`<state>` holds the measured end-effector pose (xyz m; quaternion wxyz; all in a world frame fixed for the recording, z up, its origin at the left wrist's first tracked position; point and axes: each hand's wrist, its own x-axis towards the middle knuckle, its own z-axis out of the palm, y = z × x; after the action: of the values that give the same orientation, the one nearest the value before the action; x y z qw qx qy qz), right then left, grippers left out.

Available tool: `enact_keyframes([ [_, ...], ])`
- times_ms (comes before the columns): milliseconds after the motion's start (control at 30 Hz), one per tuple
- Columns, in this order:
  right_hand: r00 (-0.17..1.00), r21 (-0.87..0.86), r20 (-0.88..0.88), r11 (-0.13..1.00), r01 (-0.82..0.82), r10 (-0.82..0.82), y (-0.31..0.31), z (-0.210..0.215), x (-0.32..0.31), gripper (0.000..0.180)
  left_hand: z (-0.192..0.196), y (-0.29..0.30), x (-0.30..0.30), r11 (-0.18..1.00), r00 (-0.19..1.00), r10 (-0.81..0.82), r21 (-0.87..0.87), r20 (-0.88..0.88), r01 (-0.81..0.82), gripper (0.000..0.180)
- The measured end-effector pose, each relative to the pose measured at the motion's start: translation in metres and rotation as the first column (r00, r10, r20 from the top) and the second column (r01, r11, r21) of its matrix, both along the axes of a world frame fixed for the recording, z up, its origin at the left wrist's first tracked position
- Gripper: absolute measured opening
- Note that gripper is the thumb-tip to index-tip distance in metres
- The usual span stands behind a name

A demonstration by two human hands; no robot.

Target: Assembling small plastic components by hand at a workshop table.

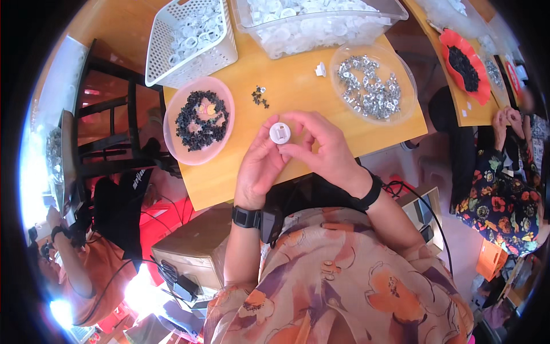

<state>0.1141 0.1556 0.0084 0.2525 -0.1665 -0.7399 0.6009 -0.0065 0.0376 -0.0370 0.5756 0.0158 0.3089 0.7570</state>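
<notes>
A small white round plastic cap (280, 133) with a slot-like recess in its face is held up over the near part of the table. My left hand (260, 163) pinches it from the left between thumb and fingers. From the right, the curled index finger and thumb of my right hand (327, 146) close on its edge. Beyond my hands lies a little pile of small black parts (260, 98) on the wooden table (298, 86). A single white plastic piece (320, 69) stands farther right.
A pink bowl (173, 106) of black parts sits left, a clear bowl (410, 86) of shiny metal parts right. A white basket (226, 49) and a clear bin (321, 23) of white pieces stand behind. Other people sit left and right; a red tray (481, 54) lies far right.
</notes>
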Motion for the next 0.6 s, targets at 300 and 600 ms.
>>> enact_keyframes([
  [300,1.0,0.197,0.023,0.98,0.005,-0.01,-0.009,-0.018,-0.01,0.03,0.003,-0.006,0.012,0.999,0.999,-0.045,0.009,-0.003,0.045,0.036],
  [600,0.965,0.333,0.251,0.943,-0.012,-0.076,0.031,-0.015,-0.047,0.024,-0.016,-0.023,0.001,0.996,0.996,0.072,0.045,0.061,-0.075,0.031],
])
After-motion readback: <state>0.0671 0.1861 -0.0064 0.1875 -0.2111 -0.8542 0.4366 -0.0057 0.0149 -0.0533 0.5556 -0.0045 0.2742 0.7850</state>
